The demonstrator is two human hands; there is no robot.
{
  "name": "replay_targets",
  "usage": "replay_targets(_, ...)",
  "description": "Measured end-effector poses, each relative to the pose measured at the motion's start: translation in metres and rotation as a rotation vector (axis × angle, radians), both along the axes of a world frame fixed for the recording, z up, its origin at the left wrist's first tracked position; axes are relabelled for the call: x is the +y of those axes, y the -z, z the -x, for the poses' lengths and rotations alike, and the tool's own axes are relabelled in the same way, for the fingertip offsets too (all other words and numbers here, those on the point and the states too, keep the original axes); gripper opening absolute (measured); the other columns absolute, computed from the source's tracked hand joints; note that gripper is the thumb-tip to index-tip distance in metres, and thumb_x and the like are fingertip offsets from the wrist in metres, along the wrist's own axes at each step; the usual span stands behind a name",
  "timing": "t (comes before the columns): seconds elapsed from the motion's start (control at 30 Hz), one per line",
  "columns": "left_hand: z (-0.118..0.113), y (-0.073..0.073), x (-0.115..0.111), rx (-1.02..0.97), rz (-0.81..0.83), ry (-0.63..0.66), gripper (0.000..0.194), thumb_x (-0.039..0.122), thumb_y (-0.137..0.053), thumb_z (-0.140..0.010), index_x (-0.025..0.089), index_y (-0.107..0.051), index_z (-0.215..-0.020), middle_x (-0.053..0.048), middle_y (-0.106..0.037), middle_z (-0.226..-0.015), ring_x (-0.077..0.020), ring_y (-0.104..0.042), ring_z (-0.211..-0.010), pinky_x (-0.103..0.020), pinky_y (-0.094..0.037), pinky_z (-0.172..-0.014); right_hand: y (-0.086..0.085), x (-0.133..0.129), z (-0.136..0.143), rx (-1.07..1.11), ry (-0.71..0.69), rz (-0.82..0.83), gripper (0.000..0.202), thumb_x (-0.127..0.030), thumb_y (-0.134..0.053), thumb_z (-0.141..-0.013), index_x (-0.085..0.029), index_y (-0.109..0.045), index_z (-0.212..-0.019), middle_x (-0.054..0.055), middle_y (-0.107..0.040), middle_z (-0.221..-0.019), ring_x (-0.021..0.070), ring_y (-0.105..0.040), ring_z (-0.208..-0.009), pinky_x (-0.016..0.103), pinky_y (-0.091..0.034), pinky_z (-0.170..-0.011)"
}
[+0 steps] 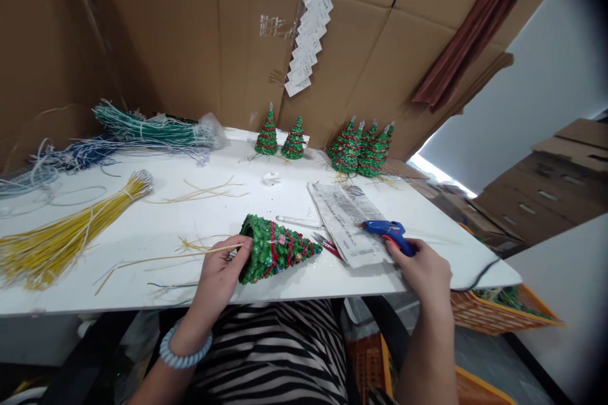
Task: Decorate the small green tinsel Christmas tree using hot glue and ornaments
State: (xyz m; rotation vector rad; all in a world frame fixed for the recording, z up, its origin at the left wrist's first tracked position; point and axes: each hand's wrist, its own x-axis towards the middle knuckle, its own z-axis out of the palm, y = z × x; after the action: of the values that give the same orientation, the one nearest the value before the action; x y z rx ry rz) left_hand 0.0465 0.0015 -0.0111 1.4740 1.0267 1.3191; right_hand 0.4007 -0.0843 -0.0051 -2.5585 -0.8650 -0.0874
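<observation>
The decorated tree (285, 250) lies sideways, its base in the left hand (223, 269), which also pinches one yellow wire (166, 258). The right hand (425, 269) grips one blue glue gun (390, 229) over a printed sheet (344, 218). Beyond stand two trees (266, 134) and a cluster of at least four (349, 155). Print on the sheet and hanging labels (311, 28) is too small to read.

L hand (221, 271) angled up & right, thumb (242, 256) out straight in a pinch; L forearm (164, 370) slants in from btm left. R hand (425, 269) well apart, curled in a grip, pointing L; R forearm (430, 354) near vert.
</observation>
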Motion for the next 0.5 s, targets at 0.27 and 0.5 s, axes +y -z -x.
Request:
replay_targets(0.27,0.0,0.003,0.0,0.031,-0.017,0.002,0.029,0.044,-0.064,-0.078,0.017,-0.07,-0.07,-0.002,-0.064,-0.063,-0.0171,-0.058,-0.065,-0.023,-0.045,-0.056,0.007,-0.002,-0.001,0.04,0.162,-0.395,0.053,-0.056,-0.057,-0.068,-0.014,-0.068,-0.099,0.014,-0.069,-0.084,0.0337,-0.062,-0.083,0.042,-0.046,-0.075)
replay_targets(0.5,0.001,0.004,0.0,0.047,-0.027,-0.006,0.03,0.044,-0.063,-0.078,0.016,-0.071,-0.07,-0.003,-0.065,-0.064,-0.0175,-0.058,-0.066,-0.024,-0.045,-0.056,0.002,-0.009,0.024,-0.066,0.236,-0.838,0.051,-0.052,-0.058,-0.07,-0.013,-0.058,-0.103,0.011,-0.061,-0.092,0.0286,-0.06,-0.083,0.045,-0.049,-0.081)
